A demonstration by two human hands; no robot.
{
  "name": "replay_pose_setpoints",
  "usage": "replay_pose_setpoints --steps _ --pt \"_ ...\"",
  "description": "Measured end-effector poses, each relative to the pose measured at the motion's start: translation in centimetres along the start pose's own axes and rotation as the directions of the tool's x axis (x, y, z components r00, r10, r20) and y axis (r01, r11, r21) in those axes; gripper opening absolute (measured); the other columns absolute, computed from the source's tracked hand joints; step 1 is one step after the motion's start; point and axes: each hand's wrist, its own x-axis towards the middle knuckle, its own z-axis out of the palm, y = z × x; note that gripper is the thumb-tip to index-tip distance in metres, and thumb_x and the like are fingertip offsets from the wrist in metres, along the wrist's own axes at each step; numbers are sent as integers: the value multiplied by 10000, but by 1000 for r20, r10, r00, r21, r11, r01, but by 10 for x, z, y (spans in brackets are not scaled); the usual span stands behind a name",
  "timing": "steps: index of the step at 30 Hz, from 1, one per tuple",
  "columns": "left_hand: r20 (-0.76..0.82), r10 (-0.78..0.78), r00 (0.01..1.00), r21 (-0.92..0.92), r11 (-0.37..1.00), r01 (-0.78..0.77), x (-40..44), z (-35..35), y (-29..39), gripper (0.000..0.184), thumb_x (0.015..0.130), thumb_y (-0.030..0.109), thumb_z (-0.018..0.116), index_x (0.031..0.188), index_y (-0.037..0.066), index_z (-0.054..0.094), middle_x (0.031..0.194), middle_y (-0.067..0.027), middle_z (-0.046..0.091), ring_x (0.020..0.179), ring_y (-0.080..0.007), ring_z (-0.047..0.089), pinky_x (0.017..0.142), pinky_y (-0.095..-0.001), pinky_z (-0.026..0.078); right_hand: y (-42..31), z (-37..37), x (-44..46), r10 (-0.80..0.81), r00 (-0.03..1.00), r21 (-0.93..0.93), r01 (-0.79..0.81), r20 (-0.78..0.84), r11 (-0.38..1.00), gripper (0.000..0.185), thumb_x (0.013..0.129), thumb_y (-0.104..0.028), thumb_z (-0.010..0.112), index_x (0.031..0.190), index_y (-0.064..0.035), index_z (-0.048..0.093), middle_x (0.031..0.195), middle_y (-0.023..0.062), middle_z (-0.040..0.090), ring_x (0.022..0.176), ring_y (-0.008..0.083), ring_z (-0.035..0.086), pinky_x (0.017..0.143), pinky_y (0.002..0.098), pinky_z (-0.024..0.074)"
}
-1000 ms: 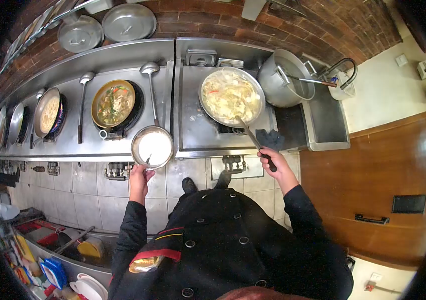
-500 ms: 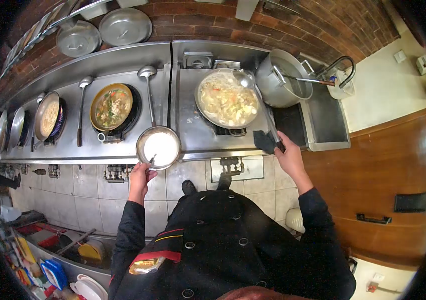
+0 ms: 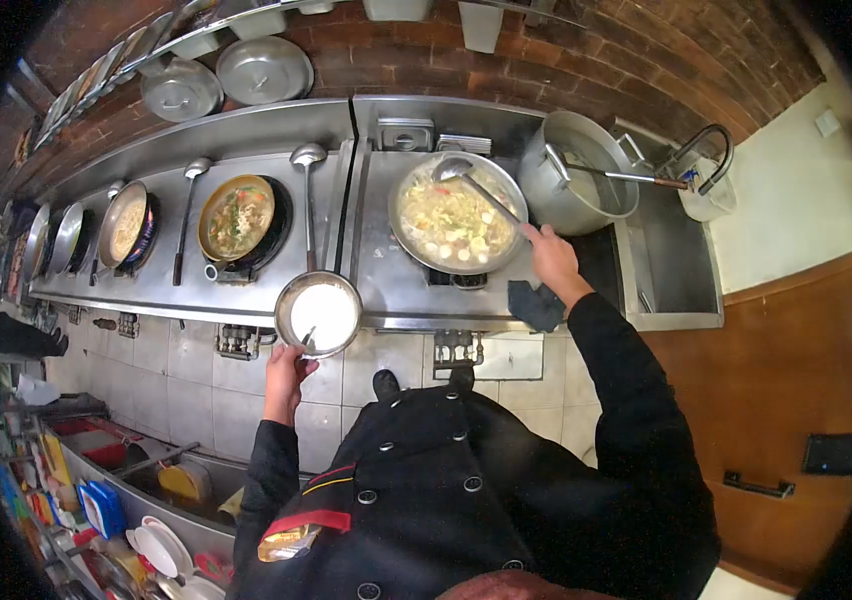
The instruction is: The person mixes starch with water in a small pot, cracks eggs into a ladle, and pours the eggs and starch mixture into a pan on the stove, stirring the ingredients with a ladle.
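Observation:
My left hand (image 3: pixel 288 372) holds the near rim of a metal bowl (image 3: pixel 286 305) containing a white liquid (image 3: pixel 324 310); a small utensil (image 3: pixel 309 338) stands in the liquid. My right hand (image 3: pixel 552 258) is closed round the handle of a ladle (image 3: pixel 491 198). The ladle's head is over the far-left part of a large pan (image 3: pixel 404 240) of pale food with egg-like and sliced pieces (image 3: pixel 451 225). Just right of the pan's near side lies a dark cloth (image 3: pixel 536 305) on the steel counter (image 3: pixel 391 295).
Left of the bowl, a yellow pan (image 3: pixel 208 218) of vegetables and a noodle pan (image 3: pixel 126 225) sit on burners, with ladles between them. A tall pot (image 3: pixel 571 190) and a faucet (image 3: pixel 724 150) are at right. Another person (image 3: pixel 16 330) shows at far left.
My right hand has moved forward over the pan's right edge, and the ladle's head has swung to the far-left side. My left hand still holds the bowl. The view has shifted slightly.

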Motion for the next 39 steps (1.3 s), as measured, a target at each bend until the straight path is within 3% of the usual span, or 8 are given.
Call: replay_pose_setpoints --steps 13,23,25,29,31,33,35,39 --pt "-189 -14 982 -165 986 -17 -56 60 -57 176 883 85 565 1047 21 570 924 -63 617 715 -187 627 704 -325 591 76 51 -73 -183 976 170 162 119 972 621 826 -1 532 1423 -160 474 1098 214 563 803 441 642 709 534 527" --pt "-239 12 971 -154 987 -51 -78 100 -72 175 894 120 550 1035 22 579 943 -74 614 782 -214 642 762 -357 576 103 -50 -97 -181 983 381 153 39 912 622 855 -59 601 1444 -197 455 1055 160 561 883 400 631 756 506 519" --pt "-221 27 975 -139 989 -59 -76 104 -70 183 894 124 547 1035 12 576 948 -83 613 780 -218 644 747 -345 582 109 -40 -102 -166 978 544 207 -123 813 617 837 -2 646 1426 -101 493 1152 191 602 931 361 647 864 398 515" --pt "-208 48 977 -81 994 -67 -61 110 -61 202 898 131 542 1040 -8 575 957 -98 615 785 -233 662 710 -329 589 128 2 -104 -166 983 716 168 -73 678 585 867 -80 663 1428 -140 509 1052 176 660 867 281 665 811 372 527" --pt "-147 72 987 -47 996 -79 -51 122 -49 226 901 134 538 1051 -31 574 973 -119 620 790 -244 682 671 -315 594 126 15 -116 -8 991 824 -106 133 557 556 873 -80 681 1407 -92 528 984 157 679 854 208 645 836 336 515" --pt "-143 107 984 -16 994 -110 -40 134 -40 239 905 135 541 1059 -45 572 993 -135 629 777 -246 690 659 -316 594 128 20 -120 -9 993 890 -99 115 444 563 888 -54 669 1425 -64 498 879 103 656 743 156 612 700 315 522" --pt "-113 118 987 15 993 -117 -29 151 -28 243 913 146 547 1053 -52 567 988 -139 636 762 -248 693 672 -319 602 122 -4 -127 -9 924 903 -372 382 217 580 895 -9 645 1444 -47 464 811 55 619 617 106 559 540 268 465" --pt "-22 153 988 124 981 -149 2 180 -8 249 923 150 550 1038 -70 558 983 -158 646 803 -287 717 706 -330 620 122 -5 -138 3 932 928 -361 362 91 577 906 51 585 1455 -29 428 697 29 543 479 81 470 397 254 370"
